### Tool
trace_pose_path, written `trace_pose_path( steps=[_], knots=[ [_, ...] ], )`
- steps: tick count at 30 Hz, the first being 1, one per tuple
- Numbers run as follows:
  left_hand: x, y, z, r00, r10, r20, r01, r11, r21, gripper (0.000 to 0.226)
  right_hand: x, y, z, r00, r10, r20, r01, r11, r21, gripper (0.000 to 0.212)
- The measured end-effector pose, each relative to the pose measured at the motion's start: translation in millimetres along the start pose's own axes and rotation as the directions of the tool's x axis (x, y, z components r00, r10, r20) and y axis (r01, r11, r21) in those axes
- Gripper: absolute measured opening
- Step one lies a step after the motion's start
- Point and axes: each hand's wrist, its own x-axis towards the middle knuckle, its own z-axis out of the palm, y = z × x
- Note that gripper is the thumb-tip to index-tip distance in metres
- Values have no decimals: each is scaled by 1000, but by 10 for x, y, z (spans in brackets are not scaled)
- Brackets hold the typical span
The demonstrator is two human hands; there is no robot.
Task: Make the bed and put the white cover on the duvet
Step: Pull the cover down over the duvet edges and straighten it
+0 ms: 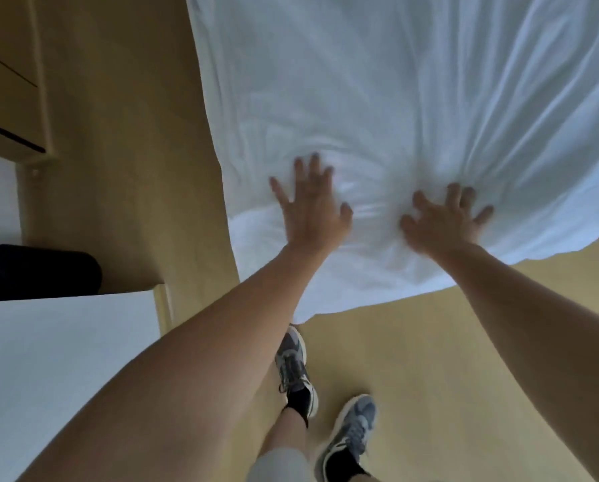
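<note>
I can read no writing, label, brand or number anywhere in front of me; my shoes (353,429) are too blurred to show any mark.
</note>
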Motion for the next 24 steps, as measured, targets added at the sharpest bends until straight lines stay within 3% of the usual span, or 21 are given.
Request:
trace_pose_path(
  steps=[1,2,3,4,5,6,7,8,9,10,11,12,13,14,16,17,19,22,24],
  knots=[
    [-3,-291,-18,959,-277,-51,272,957,-99,95,-122,-163,64,999,28,23,-30,997,69,57],
    [-24,-563,-11,831,-556,29,542,795,-274,117,-263,-343,131,998,45,37,-50,989,138,63],
    [-67,-777,-5,674,-707,214,705,531,-470,133,-426,-530,216,997,66,36,-72,973,218,69],
    [-135,-917,11,592,-693,412,733,250,-632,134,-616,-719,269,994,106,3,-101,936,336,73],
    [-203,-996,62,581,-609,540,716,68,-695,118,-789,-923,354,981,181,-65,-126,859,497,71],
    [-291,-1034,72,614,-531,584,693,7,-721,93,-974,-1121,431,949,295,-107,-154,736,659,65],
    [-367,-1076,44,654,-510,559,665,36,-746,70,-1153,-1319,498,908,417,-49,-218,569,793,60],
    [-421,-1117,14,689,-504,521,641,88,-762,52,-1317,-1506,537,871,477,118,-316,359,878,60],
    [-465,-1172,-24,727,-489,483,606,127,-785,41,-1470,-1691,617,832,399,386,-460,107,881,63],
    [-508,-1228,-59,754,-464,465,578,132,-805,35,-1612,-1864,627,755,174,632,-622,-117,774,69],
    [-561,-1277,-98,765,-447,463,569,134,-811,31,-1702,-2011,626,649,-121,751,-748,-285,600,77],
    [-616,-1320,-126,758,-439,483,587,134,-799,30,-1749,-2126,629,575,-355,737,-802,-423,422,83],
    [-685,-1362,-140,734,-434,522,629,145,-764,32,-1765,-2204,616,583,-449,677,-775,-559,296,80],
    [-739,-1386,-167,710,-417,567,672,160,-723,37,-1751,-2269,625,635,-440,635,-704,-669,239,71],
    [-690,-1464,-251,724,-321,610,684,226,-693,47,-1700,-2382,697,689,-212,693,-574,-742,345,62],
    [-594,-1519,-319,743,-270,613,668,238,-705,52,-1693,-2405,736,669,-84,738,-551,-722,417,61],
    [-290,-1619,-487,777,-187,601,630,211,-747,61,-1696,-2453,844,647,5,762,-555,-682,476,64],
    [155,-1597,-527,795,-122,594,605,208,-768,46,-1769,-2650,922,646,-154,748,-522,-804,286,97],
    [256,-1604,-423,783,-75,618,608,307,-733,33,-1869,-3008,829,605,-365,707,-666,-719,199,128]
  ],
)
